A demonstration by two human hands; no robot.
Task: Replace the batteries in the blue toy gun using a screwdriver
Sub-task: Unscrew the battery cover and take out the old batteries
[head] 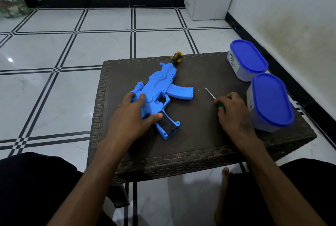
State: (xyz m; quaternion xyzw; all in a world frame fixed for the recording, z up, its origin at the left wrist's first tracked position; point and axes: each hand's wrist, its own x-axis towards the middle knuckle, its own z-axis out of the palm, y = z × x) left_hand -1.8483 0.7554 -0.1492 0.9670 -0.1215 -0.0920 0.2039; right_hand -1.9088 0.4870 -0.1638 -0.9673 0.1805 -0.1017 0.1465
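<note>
A person's dark-clothed knees framed the bottom of the head view, and most of the screwdriver (216, 100) lay hidden: only a sliver of green handle and the thin metal shaft showed past the right hand (234, 114), whose fingers were curled round the handle as it rested on the dark woven-edged table (190, 160). The rear of the blue toy gun (160, 91) was covered by the left hand (132, 116), which pressed down on it with fingers spread and thumb laid beside the grip. The grip's black battery bay (168, 123) faced up; whether it held batteries could not be made out. A tiny screw (198, 90) lay between gun and shaft tip. Two blue-lidded containers (271, 100) stood at the table's right edge. The gun's yellow-and-black muzzle pointed toward the far edge.
</note>
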